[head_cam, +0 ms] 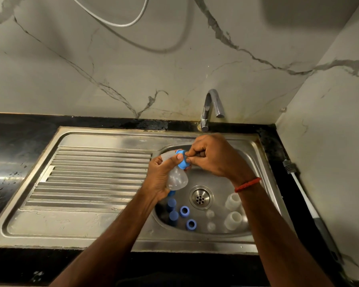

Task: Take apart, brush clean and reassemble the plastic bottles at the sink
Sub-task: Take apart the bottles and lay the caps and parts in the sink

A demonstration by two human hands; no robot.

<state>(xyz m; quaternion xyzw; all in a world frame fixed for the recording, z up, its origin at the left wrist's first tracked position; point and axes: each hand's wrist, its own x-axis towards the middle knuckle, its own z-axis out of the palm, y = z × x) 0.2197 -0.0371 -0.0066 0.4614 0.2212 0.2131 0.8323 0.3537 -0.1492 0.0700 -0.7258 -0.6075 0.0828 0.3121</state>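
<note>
**A:** Two hands on one bottle (177, 179), just up-left of the drain (201, 197). Which step?

**B:** Taking apart, I judge: the left hand (160, 179) curls round the clear body, thumb on the blue collar (182, 163); the right hand (214, 158) pinches that collar's rim. Next I'd want a firm twist, body held steady. The loose rings (184, 211) lie just below the drain.

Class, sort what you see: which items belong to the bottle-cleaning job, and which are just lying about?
Belong: clear bottle in left hand; its blue collar, pinched by right hand; blue rings, blue caps, clear parts in sink; tap.
Lying about: white cable on wall; white-handled tool on counter, purpose unclear.
</note>
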